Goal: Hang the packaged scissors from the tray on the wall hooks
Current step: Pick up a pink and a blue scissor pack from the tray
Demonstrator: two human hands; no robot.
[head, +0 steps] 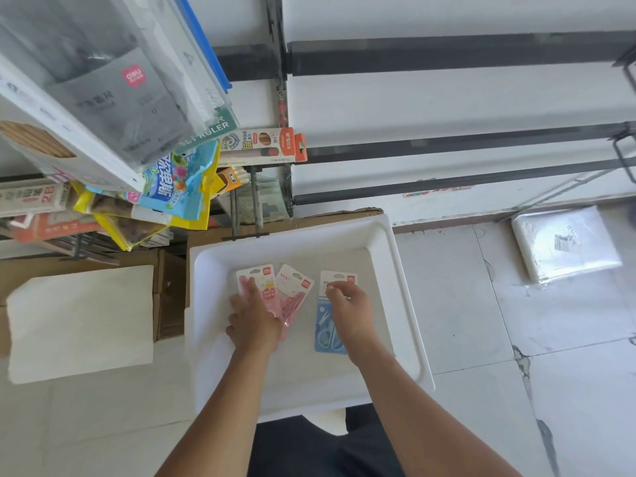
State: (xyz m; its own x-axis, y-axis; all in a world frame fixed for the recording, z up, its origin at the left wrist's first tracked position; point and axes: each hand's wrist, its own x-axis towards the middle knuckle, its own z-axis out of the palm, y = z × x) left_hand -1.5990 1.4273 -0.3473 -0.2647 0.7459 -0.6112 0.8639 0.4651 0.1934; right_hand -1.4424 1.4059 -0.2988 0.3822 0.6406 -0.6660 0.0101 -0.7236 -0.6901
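Note:
A white tray [395, 270] lies below me with three scissors packs in it. My left hand [253, 316] rests flat on the left pink pack [263, 278], fingers spread over it. A second pink pack [296, 290] lies tilted just to its right, untouched. My right hand [347, 304] is over the blue pack [325, 332], fingertips pinched at the upper part of its white card. Both packs still lie on the tray floor. Dark wall rails [447, 142] with wire hooks [624, 156] run across the white wall above the tray.
Hanging stationery packs [179, 180] crowd the upper left, close above the tray's far left corner. Cardboard boxes [168, 294] and a white sheet [79, 321] sit left of the tray. A plastic-wrapped white bundle [564, 246] lies on the tiled floor at right.

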